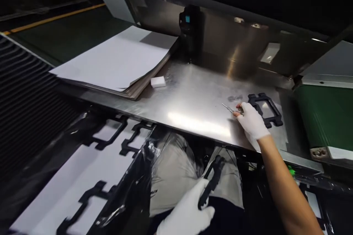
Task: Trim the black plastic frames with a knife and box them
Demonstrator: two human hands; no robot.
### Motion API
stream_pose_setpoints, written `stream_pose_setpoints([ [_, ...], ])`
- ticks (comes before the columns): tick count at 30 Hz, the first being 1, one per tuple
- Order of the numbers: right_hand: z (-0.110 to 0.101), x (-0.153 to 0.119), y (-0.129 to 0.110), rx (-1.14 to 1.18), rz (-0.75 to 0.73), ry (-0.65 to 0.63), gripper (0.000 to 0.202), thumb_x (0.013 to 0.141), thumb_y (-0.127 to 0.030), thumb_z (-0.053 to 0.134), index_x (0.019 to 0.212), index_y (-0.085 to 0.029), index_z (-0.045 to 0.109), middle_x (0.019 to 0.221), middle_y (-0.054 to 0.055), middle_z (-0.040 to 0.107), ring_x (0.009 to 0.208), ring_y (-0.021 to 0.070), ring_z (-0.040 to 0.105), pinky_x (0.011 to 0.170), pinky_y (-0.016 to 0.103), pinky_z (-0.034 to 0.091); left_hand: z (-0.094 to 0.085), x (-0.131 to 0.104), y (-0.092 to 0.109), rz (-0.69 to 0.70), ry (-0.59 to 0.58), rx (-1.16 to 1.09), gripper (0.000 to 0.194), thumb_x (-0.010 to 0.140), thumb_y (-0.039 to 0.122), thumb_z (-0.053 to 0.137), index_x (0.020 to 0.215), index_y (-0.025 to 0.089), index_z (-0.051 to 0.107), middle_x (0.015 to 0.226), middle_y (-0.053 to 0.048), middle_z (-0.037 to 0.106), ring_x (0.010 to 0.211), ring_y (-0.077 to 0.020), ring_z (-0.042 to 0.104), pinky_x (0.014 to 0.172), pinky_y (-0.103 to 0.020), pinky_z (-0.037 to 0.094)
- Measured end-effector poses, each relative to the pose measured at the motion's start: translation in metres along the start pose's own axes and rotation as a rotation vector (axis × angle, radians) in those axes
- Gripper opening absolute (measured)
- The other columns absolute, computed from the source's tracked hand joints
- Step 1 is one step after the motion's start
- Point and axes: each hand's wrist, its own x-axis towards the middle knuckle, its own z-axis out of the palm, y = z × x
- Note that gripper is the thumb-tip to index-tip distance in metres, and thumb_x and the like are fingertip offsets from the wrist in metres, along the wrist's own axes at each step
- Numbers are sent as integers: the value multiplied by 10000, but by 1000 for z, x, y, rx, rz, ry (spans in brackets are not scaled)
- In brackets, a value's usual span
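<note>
My left hand (190, 207), in a white glove, is closed around a black plastic frame (212, 181), held above my lap and seen nearly edge-on. My right hand (252, 121) wears a white glove with the thumb and a fingertip bare. It pinches slim metal tweezers (227, 108), whose tips point left just over the steel table (193, 95). Beside that hand, a second black plastic frame (275, 112) with a rectangular opening lies flat on the table, partly covered by the hand.
A stack of white sheets (118, 58) covers the table's left end, with a small white block (158, 82) by it. A black device (190, 22) stands at the back. Several black frames (110, 136) lie on white sheets in a plastic-lined box at lower left. A green conveyor belt (328, 117) runs at right.
</note>
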Motion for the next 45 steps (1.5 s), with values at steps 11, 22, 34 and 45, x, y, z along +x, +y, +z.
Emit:
stream_pose_setpoints([
  [11,-15,-47,5,106,-79,-311,363,1175,-505,375,1170,-227,607,949,88,717,788,221,651,732,321,487,-1,0,-45,50,214,-380,328,779,172,691,1085,222,583,783,72,432,699,-148,409,677,-301,408],
  [22,101,-234,-35,458,10,-643,536,1168,-658,302,871,-259,499,732,-12,614,637,174,567,628,290,395,16,23,-32,203,119,-182,262,793,107,625,1034,209,617,890,8,637,819,-182,590,788,-321,523],
  [34,110,-244,-36,444,89,-533,460,1173,-536,355,1033,-250,687,856,36,784,724,210,723,674,288,490,25,32,-40,64,138,-159,138,786,185,618,919,190,654,829,6,648,775,-174,567,732,-304,480],
  [45,108,-255,-38,401,136,-485,550,1169,-595,307,1107,-248,729,840,54,795,694,215,741,626,279,505,30,28,-40,27,181,-18,47,781,210,615,820,215,588,726,27,602,676,-155,504,645,-291,434],
])
